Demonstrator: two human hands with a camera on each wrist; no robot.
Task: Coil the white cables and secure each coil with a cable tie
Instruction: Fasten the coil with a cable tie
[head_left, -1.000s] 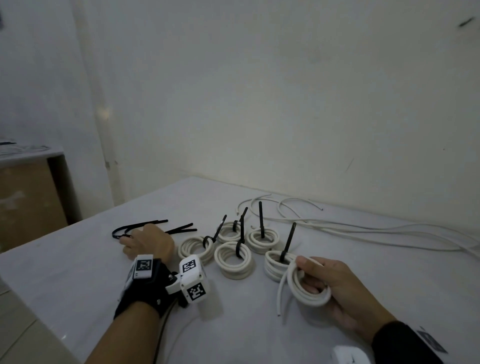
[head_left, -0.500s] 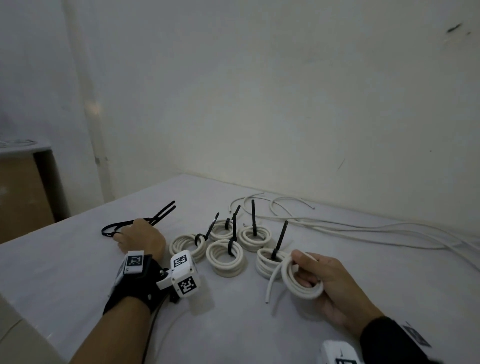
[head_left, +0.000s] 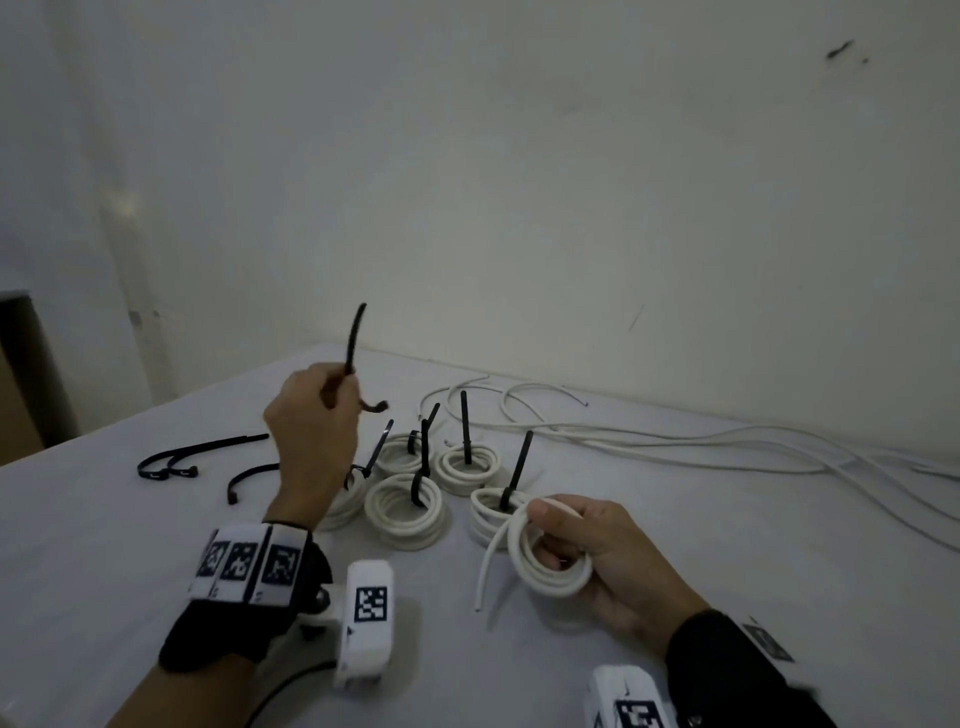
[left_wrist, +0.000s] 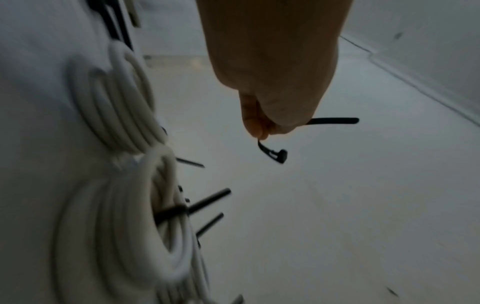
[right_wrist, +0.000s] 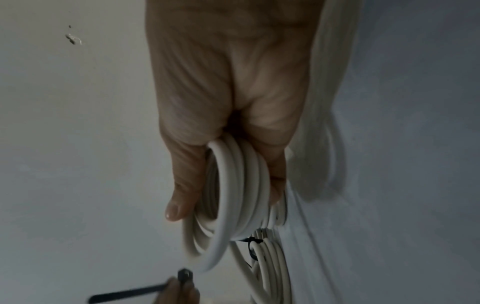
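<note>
Now your right hand (head_left: 608, 551) grips the loose coil (head_left: 545, 566), thumb over the top and fingers through the middle, so the turns cannot spring apart; one cable end (head_left: 488, 566) hangs free off its left side toward the desk (head_left: 727, 545). Your left hand (head_left: 311, 431) is up off the desk, well left of the coil and beyond it, pinching a black tie (head_left: 353, 358). Its tail points up and its head curls out toward the coil, which looks set for threading. Just behind the coil lie five tied coils (head_left: 405, 506), their tie tails standing up, so much of the job looks done. Farther back and to the right of the coil run uncoiled cables (head_left: 675, 441). Spare ties (head_left: 202, 454) lie far left of the coil. Next, I judge, you bring the tie across to the coil, and loosening your grip there would let the turns spread.
</note>
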